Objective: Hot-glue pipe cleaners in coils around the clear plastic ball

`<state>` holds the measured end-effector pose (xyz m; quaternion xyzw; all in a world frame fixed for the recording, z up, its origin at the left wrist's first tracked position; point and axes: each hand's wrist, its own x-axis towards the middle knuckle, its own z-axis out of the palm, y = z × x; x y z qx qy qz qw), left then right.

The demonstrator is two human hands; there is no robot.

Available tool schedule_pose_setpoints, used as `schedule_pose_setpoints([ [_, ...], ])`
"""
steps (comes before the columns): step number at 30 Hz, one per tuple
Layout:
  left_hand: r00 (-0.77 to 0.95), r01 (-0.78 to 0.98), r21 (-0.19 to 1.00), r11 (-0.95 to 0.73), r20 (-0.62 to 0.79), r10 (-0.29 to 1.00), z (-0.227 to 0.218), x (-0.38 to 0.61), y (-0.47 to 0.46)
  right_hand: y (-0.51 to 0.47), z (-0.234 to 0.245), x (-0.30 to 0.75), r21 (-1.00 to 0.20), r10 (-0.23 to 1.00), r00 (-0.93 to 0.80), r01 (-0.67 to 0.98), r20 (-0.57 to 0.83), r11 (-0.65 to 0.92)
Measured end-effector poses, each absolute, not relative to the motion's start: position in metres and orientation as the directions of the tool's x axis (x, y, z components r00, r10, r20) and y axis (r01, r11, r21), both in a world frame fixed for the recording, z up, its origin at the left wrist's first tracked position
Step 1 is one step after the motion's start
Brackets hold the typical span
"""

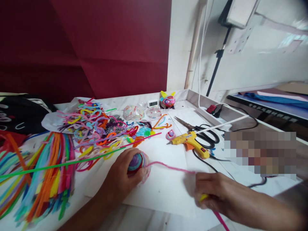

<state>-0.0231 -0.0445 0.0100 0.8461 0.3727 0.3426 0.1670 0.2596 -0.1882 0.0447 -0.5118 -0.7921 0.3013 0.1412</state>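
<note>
My left hand (120, 176) is closed around a round ball wound with coloured pipe cleaners (137, 161), resting on white paper (166, 189). A pink pipe cleaner (168, 166) runs from the ball rightward to my right hand (211, 189), which pinches it with fingers closed; its end sticks out below the hand. A bit of yellow shows under the right fingers.
A heap of straight pipe cleaners (36, 179) lies at the left, curled pieces (96, 128) behind. A yellow glue gun (190, 141), black scissors (204, 133), clear half domes (133, 112), a small decorated ball with ears (167, 100) and a digital clock (153, 103) sit further back.
</note>
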Motion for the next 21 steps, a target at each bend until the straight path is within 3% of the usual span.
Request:
schedule_pose_setpoints([
  [6, 0.492, 0.525, 0.544, -0.654, 0.433, 0.755, 0.01, -0.022, -0.045, -0.147, 0.075, 0.292, -0.754, 0.961, -0.258, 0.612, 0.095, 0.238],
  [10, 0.487, 0.522, 0.567, -0.636, 0.415, 0.769, 0.017, -0.02, -0.049, -0.088, 0.092, 0.278, -0.896, 0.966, -0.247, 0.407, 0.078, 0.176],
  [15, 0.514, 0.517, 0.563, -0.645, 0.398, 0.76, 0.018, -0.02, -0.049, -0.005, 0.079, 0.217, -0.886, 0.932, -0.332, 0.375, 0.147, 0.274],
  [21, 0.534, 0.522, 0.553, -0.65, 0.383, 0.754, 0.016, -0.02, -0.047, 0.009, 0.08, 0.201, -0.851, 0.943, -0.255, 0.425, 0.214, 0.308],
])
